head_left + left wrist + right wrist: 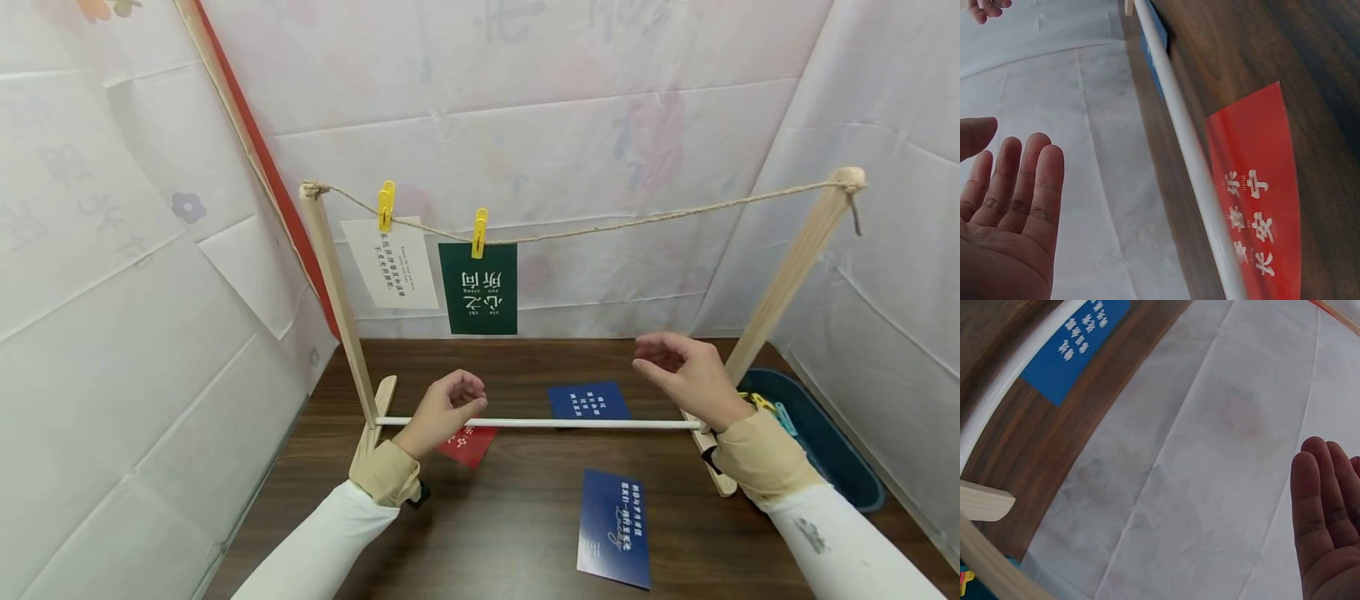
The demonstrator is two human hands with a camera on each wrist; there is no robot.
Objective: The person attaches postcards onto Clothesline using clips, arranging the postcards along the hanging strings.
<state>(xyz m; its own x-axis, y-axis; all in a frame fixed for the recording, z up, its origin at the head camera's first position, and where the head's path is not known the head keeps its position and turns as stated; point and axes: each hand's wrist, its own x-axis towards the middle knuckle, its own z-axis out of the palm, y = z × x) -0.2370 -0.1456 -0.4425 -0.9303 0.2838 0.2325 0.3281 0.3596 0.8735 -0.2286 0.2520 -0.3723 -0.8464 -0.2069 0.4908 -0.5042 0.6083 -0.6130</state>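
Observation:
My left hand (459,403) hovers empty with loosely curled fingers above a red card (469,443) on the dark wooden table (517,508). In the left wrist view the left hand (1015,212) shows an open palm beside the red card (1261,206) and the white rod (1191,150). My right hand (663,362) floats empty above the table, near the right wooden post (787,279); only the right hand's straight fingers (1325,512) show in its wrist view. A blue card (588,401) lies behind the white rod (540,423), and another blue card (617,527) lies in front.
A wooden frame carries a rope (600,227). Yellow pegs (478,232) hold a white card (390,262) and a green card (478,288) on it. A dark teal tray (821,437) with pegs sits at the right. White sheets wall in the table.

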